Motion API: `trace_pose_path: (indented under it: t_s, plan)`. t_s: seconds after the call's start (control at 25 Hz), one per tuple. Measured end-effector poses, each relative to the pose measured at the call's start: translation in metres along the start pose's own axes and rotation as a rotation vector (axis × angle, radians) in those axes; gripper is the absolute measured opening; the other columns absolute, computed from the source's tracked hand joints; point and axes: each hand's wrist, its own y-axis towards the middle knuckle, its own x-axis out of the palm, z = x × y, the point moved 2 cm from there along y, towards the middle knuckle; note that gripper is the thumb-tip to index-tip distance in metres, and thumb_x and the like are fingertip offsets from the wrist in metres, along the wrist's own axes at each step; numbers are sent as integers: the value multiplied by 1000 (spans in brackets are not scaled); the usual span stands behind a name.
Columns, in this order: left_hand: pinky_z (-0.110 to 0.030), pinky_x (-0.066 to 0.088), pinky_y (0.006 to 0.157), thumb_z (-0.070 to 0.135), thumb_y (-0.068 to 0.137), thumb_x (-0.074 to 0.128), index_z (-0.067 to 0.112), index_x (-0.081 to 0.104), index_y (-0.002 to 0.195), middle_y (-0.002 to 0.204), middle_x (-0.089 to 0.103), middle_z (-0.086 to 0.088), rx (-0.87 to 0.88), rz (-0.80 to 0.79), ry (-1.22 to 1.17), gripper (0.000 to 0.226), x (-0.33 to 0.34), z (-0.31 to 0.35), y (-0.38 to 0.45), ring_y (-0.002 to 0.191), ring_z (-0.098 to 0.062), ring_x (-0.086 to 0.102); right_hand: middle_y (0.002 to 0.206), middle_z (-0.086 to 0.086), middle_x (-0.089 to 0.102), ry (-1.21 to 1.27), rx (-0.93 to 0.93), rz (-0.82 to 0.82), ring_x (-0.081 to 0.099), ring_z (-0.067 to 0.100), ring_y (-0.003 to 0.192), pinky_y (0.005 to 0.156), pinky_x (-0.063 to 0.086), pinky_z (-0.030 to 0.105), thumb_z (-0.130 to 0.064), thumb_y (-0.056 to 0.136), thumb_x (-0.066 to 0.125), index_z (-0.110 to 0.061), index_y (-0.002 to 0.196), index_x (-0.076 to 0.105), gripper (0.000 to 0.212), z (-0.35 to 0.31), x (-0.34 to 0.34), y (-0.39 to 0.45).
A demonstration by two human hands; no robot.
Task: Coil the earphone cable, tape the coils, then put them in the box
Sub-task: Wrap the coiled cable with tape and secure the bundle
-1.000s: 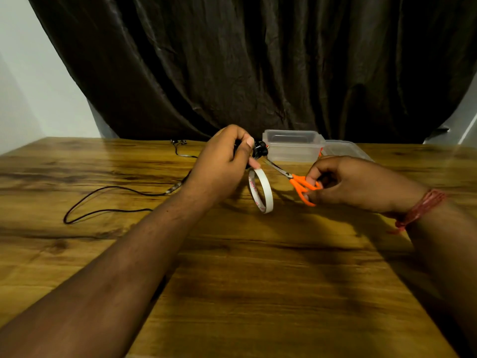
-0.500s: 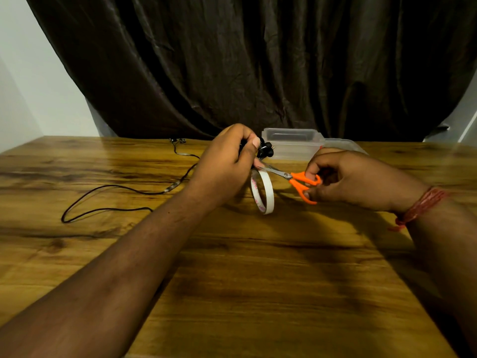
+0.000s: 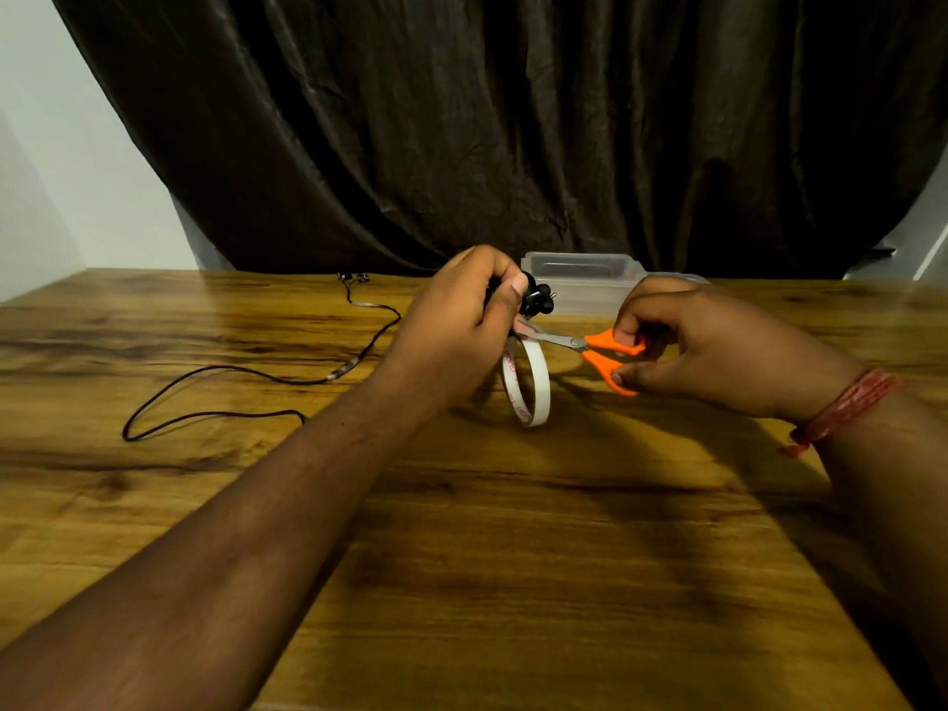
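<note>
My left hand (image 3: 461, 320) grips a black coiled earphone bundle (image 3: 536, 300) above the wooden table (image 3: 513, 556). A white tape roll (image 3: 536, 387) hangs below that hand on a strip of tape. My right hand (image 3: 718, 351) holds orange-handled scissors (image 3: 605, 354), whose blades point left at the tape strip just under my left thumb. A second black earphone cable (image 3: 231, 374) lies loose on the table to the left. A clear plastic box (image 3: 585, 279) stands behind my hands.
The box's clear lid (image 3: 682, 279) lies beside it on the right. A dark curtain (image 3: 513, 120) hangs behind the table. The table's near edge runs along the bottom of the view.
The scissors have moved left, blades closer to the tape strip by my left thumb. My left hand with the bundle and hanging roll stayed nearly still.
</note>
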Motion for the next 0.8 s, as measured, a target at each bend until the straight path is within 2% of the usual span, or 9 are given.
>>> trace_pose_path:
  t_s: [0.08,0.2,0.44,0.6,0.72,0.8]
  plan:
    - [-44,52,73,27,99,45,18,56,97,92,58,4,5,1,3,14,1,-1,0,86,-14,61,98,-12,51,-21,-17,-1,54,8,89,83,51,37,-29,72,79,-26,93,61,27,0,-1,0]
    - [-46,51,73,27,99,45,18,56,96,91,59,4,16,7,9,15,1,-1,0,85,-15,61,95,-9,50,-49,-70,22,55,12,85,80,51,39,-27,72,80,-24,91,60,27,0,-1,-1]
    - [-42,50,72,25,99,46,17,57,96,90,58,3,20,12,17,14,1,0,0,83,-12,58,95,-5,53,-113,-141,78,56,15,81,76,51,41,-23,74,79,-21,91,61,25,0,-4,-2]
    - [-39,51,71,23,100,45,18,56,95,87,59,6,18,6,4,13,1,2,-1,78,-5,60,93,-3,56,-148,-170,107,56,14,78,73,52,40,-22,73,80,-18,90,64,23,2,-5,-2]
    - [-43,52,76,25,102,43,17,54,96,81,61,11,3,-9,-23,15,1,2,-2,80,-4,66,91,-5,61,-157,-169,70,58,14,78,73,52,40,-24,72,79,-20,88,67,20,4,-4,-1]
    - [-45,53,78,26,102,42,16,54,98,82,62,10,-11,-16,-42,16,1,1,-2,81,-2,66,92,-7,65,-132,-89,8,60,12,82,78,51,39,-26,74,79,-23,88,69,17,11,-5,-1]
